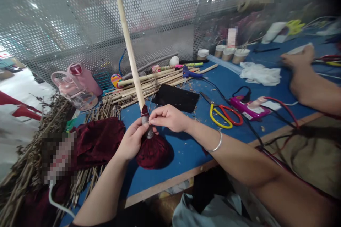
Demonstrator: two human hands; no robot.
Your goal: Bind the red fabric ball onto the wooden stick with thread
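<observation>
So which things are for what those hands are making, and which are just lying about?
For the making:
- wooden stick
- dark red bundle
- grey wrapping, with left hand and right hand at it

Probably just lying about:
- pink container
- white ball
- purple power strip

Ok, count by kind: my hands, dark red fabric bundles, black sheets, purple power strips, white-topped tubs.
Left hand, right hand: 2
Round dark red fabric bundle: 1
Flat black sheet: 1
Purple power strip: 1
White-topped tubs visible: 4
Total: 9
</observation>
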